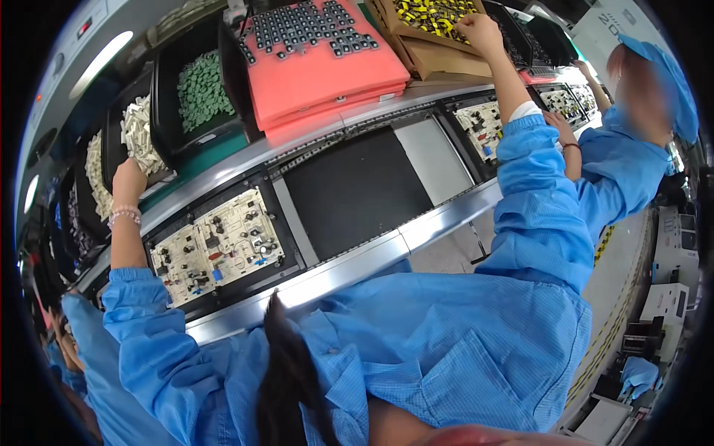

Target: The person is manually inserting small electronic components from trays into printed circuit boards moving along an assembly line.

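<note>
My left hand (129,181) is at the near edge of a black bin of long cream-white plastic parts (140,128). Its fingers are drawn together; whatever is in them is hidden. On the far right side, my right hand (482,33) reaches over a cardboard box holding small yellow-and-black components (431,16), fingertips bent together at the parts. What they grip is too small to make out. Below my left hand, a cream circuit board (223,241) with black, red and blue components lies in a black carrier on the conveyor line.
A black bin of green parts (202,89) stands beside pink foam sheets (320,82) bearing rows of dark components. Along the metal conveyor rail (446,217) sit a black plate (357,193) and another circuit board (478,126). A co-worker in blue (625,167) works at the right.
</note>
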Demonstrator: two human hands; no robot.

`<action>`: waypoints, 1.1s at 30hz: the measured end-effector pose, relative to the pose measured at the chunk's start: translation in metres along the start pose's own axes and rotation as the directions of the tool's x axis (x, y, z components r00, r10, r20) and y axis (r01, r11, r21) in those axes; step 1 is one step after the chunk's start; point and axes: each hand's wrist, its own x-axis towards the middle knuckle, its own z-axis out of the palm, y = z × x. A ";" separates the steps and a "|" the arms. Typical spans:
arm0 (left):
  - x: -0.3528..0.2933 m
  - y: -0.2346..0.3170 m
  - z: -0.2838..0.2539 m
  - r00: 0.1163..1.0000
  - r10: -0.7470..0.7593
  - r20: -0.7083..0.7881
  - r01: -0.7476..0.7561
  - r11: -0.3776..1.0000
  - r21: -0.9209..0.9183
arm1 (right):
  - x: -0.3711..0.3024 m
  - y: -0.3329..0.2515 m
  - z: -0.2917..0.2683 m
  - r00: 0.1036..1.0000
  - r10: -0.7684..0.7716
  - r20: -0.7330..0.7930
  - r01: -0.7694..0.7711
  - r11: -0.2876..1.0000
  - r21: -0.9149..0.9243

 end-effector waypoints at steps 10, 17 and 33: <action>-0.012 -0.009 0.006 0.995 0.066 -0.071 -0.063 0.997 0.044 | -0.034 -0.074 -0.014 0.937 -0.015 0.348 -0.344 0.123 0.931; -0.003 -0.017 0.028 0.990 0.143 0.016 -0.144 0.988 0.058 | -0.090 -0.148 -0.039 0.670 -0.490 0.557 -0.630 0.022 0.776; -0.016 -0.029 0.021 0.987 0.066 -0.143 -0.107 0.945 -0.308 | -0.193 -0.294 -0.037 0.157 -0.744 0.650 -0.798 0.292 0.527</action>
